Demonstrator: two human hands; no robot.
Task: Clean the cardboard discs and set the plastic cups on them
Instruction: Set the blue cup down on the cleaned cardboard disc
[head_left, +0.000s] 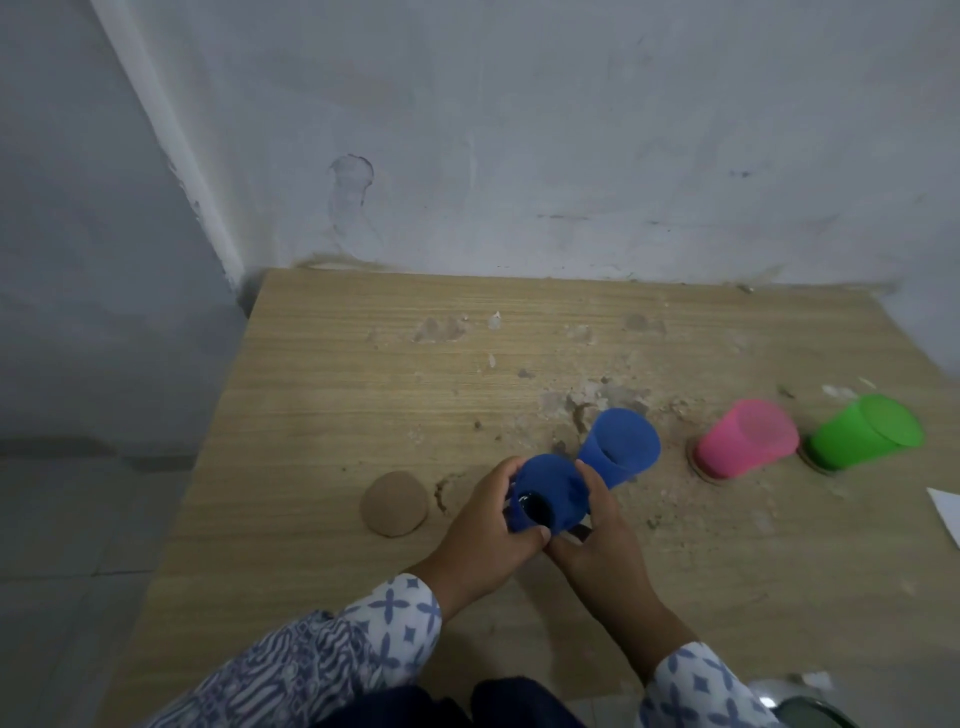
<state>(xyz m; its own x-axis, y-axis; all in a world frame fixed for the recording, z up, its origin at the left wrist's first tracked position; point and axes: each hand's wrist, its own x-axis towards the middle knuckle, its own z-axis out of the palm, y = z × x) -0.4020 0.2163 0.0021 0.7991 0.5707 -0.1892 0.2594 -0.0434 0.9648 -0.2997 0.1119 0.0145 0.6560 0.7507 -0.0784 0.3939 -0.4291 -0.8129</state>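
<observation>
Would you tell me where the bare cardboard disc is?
In the head view, the bare cardboard disc lies on the table just left of the left hand, apart from it.

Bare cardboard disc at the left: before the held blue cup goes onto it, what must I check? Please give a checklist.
1. Bare cardboard disc, top free of things: ok.
2. Disc wiped clean: cannot tell.
3. Held blue cup gripped by left hand and right hand: ok.
4. Table between cup and disc free of things: ok.
5. Pink cup and green cup each on a disc: ok.
6. Standing blue cup on a disc: cannot tell.
</observation>
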